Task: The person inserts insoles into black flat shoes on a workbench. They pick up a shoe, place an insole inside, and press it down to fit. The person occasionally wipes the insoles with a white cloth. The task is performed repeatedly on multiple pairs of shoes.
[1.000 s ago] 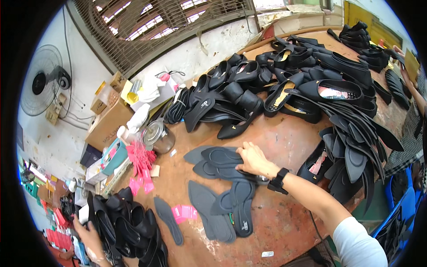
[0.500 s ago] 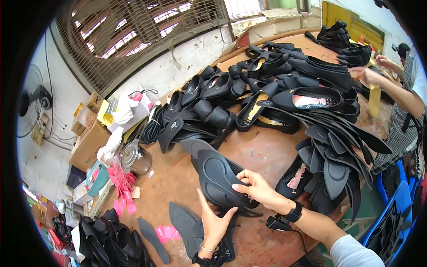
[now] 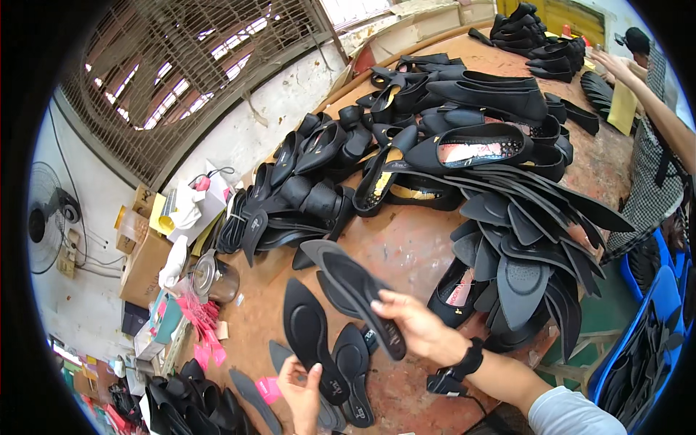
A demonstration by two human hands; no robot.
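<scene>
My left hand (image 3: 299, 391) pinches the heel end of a single black insole (image 3: 303, 326), its pointed toe up and to the left. Held in my right hand (image 3: 420, 326) are more black insoles (image 3: 348, 279), stacked and gripped near the heel, thumb on top. Below them, other black insoles (image 3: 353, 370) lie on the table beside my left hand. A grey insole (image 3: 254, 399) rests further left, next to a pink label (image 3: 269, 389) partly hidden by my left hand. Right of my right hand, a black flat shoe (image 3: 451, 296) sits by a heap of insoles (image 3: 533, 272).
Piled black flat shoes (image 3: 478, 152) cover the back of the table (image 3: 391, 239). More black shoes (image 3: 192, 399) lie at lower left. A metal canister (image 3: 215, 279) and pink tags (image 3: 203, 319) stand left. A co-worker's arm (image 3: 652, 101) and blue bins (image 3: 638, 326) are at right.
The insoles, held together before, are now apart: one in my left hand, the others in my right. My left hand has moved down and left. The whole view has shifted slightly.
</scene>
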